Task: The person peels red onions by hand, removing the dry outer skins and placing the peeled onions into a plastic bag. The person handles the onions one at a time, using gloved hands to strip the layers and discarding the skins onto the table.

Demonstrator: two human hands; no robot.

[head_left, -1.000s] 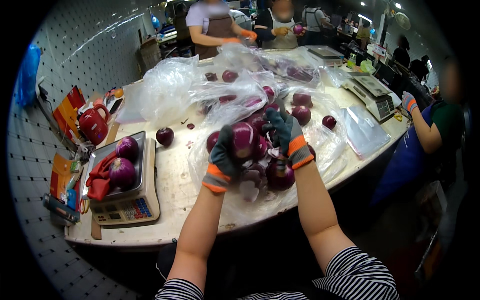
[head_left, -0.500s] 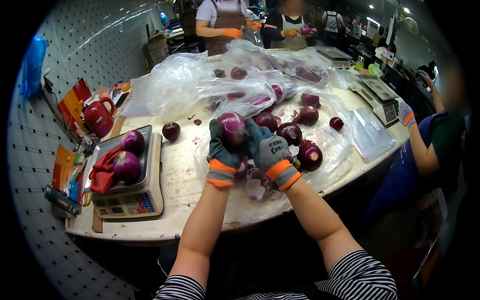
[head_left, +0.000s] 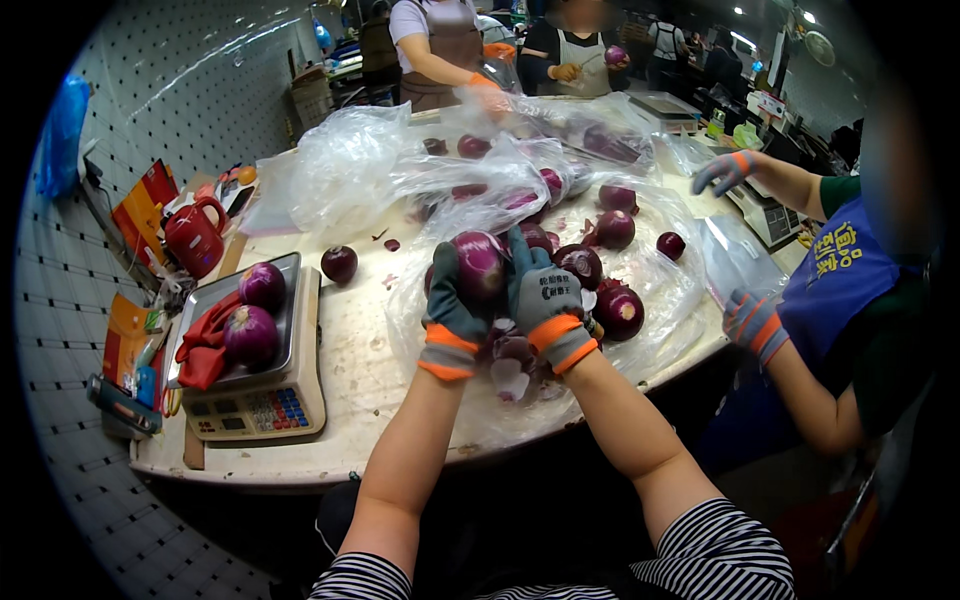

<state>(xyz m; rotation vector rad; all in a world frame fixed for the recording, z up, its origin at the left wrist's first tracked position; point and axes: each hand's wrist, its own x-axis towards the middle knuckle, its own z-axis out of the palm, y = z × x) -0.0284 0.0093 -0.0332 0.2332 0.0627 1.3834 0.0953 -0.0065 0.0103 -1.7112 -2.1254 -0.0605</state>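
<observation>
Between my gloved hands is a large red onion (head_left: 479,265), held above the plastic sheeting near the table's front. My left hand (head_left: 454,315), in a dark glove with an orange and grey cuff, wraps round the onion's left side. My right hand (head_left: 545,300) presses its fingers along the onion's right edge; its thumb side is partly hidden. Under my hands lie loose onion skins (head_left: 511,378). Beside my right hand rest several more red onions, among them a dark one (head_left: 578,266) and a peeling one (head_left: 619,310).
A scale (head_left: 252,408) at left carries two red onions and a red cloth (head_left: 205,345). A single onion (head_left: 339,264) lies beside it. Crumpled clear plastic (head_left: 355,165) covers onions farther back. A co-worker's gloved hand (head_left: 757,325) reaches in at right, by another scale (head_left: 770,215). Two people stand opposite.
The onion in my hands has turned and dropped slightly, and my right fingers have shifted along it. At right, the co-worker has leaned in with both hands. Opposite, an orange-gloved hand now reaches onto the plastic.
</observation>
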